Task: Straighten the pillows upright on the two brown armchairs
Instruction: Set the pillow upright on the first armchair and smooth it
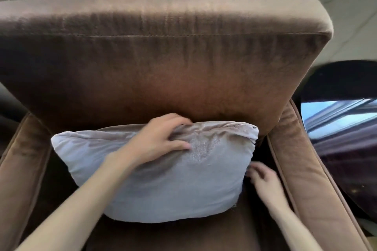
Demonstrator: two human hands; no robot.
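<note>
A pale grey pillow [163, 173] stands on the seat of a brown armchair [159, 63], its top edge leaning against the foot of the chair's backrest and its face tilted toward the camera. The left hand [161, 138] is clamped over the pillow's top edge near the middle: fingers curl over the back of the edge and the thumb presses into the front, bunching the fabric into creases. The right hand [263, 181] is at the pillow's right side, low down, in the gap between the pillow and the chair's right armrest [306, 169]; its fingers are loosely spread and the tips touch the pillow's side seam without gripping. Past that armrest, beside the chair, sits a dark, glossy round table [346, 120]
</note>
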